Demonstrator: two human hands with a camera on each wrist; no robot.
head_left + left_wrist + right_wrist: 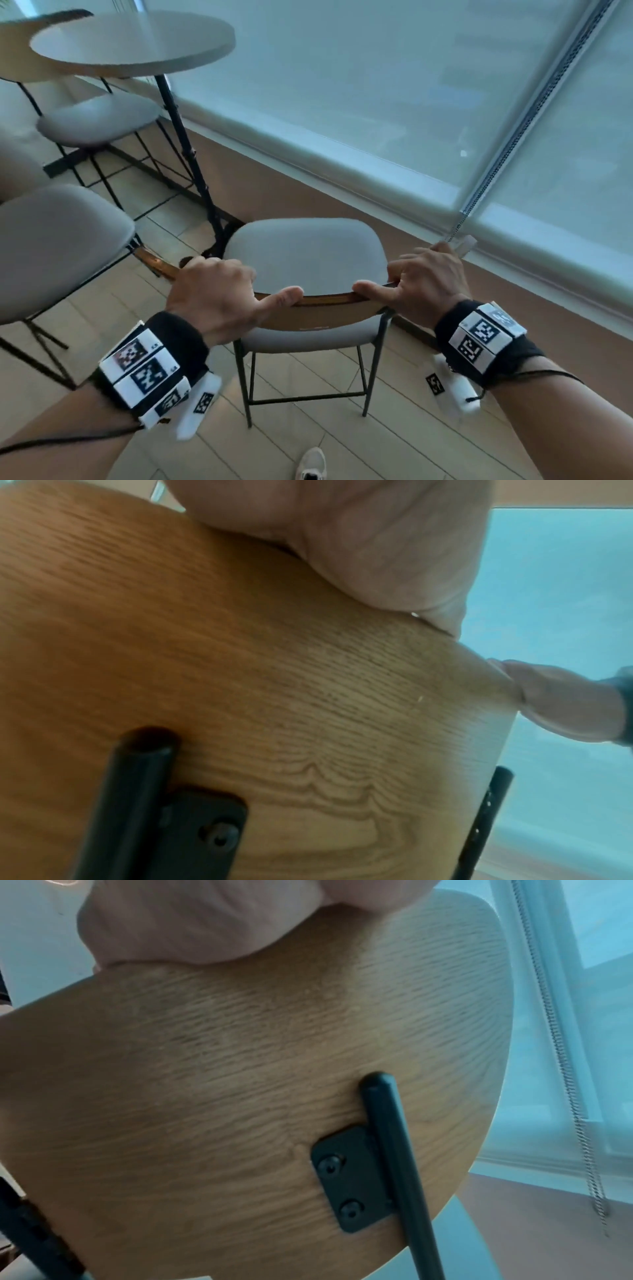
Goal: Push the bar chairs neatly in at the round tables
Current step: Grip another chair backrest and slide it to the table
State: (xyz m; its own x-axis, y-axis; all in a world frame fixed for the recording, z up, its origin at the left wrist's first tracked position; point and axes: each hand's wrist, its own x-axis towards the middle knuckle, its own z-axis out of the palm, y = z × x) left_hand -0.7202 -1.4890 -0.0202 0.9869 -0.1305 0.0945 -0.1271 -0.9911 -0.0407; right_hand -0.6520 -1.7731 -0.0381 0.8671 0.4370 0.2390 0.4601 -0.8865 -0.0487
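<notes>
A bar chair with a grey seat [305, 253] and a curved wooden backrest [325, 303] stands in front of me, facing the window wall. My left hand [219, 294] grips the backrest's top edge on the left, fingers curled over the front and thumb along the rim. My right hand [421, 277] grips the same edge on the right. The wrist views show each palm, left [359, 542] and right [205, 920], on the wood grain above the black frame brackets [352, 1177]. The round table [133, 41] stands to the far left on a black post [185, 144].
A second grey chair [58, 240] stands close on the left, and a third [99, 118] sits under the round table. A low wall and window blind [376, 85] with a bead chain [534, 113] run along the right. My shoe [311, 464] is on the tiled floor behind the chair.
</notes>
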